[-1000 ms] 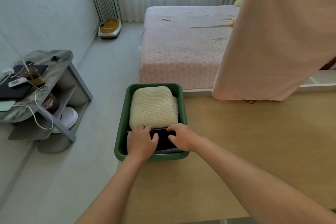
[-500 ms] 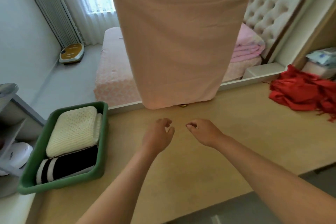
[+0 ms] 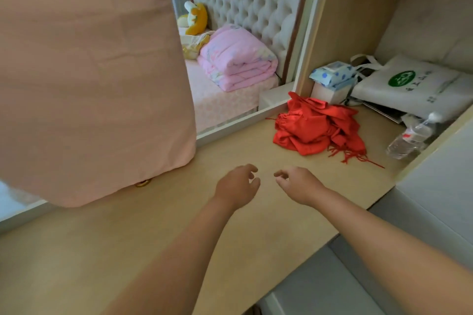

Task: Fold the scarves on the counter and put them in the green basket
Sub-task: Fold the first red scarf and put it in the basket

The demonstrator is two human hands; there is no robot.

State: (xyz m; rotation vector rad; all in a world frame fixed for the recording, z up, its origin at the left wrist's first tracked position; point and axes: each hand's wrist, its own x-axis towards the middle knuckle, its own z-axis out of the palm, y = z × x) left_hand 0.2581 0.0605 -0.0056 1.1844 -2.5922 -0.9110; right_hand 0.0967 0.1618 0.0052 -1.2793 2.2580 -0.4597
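A pale wood counter (image 3: 128, 250) stands beside a bed (image 3: 225, 102). A pink cloth (image 3: 89, 71) hangs at its far edge and hides the room on the left. The red scarf (image 3: 317, 128) lies bunched up near the far right corner, by a white bag (image 3: 414, 87) and a tipped water bottle (image 3: 409, 139). Over the middle, the left hand (image 3: 236, 186) and right hand (image 3: 299, 184) hang side by side, fingers loosely bent, holding nothing.

A red scarf (image 3: 317, 126) lies crumpled in a loose heap at the far right of the wooden counter (image 3: 179, 233), fringe trailing nearward; possibly more than one.
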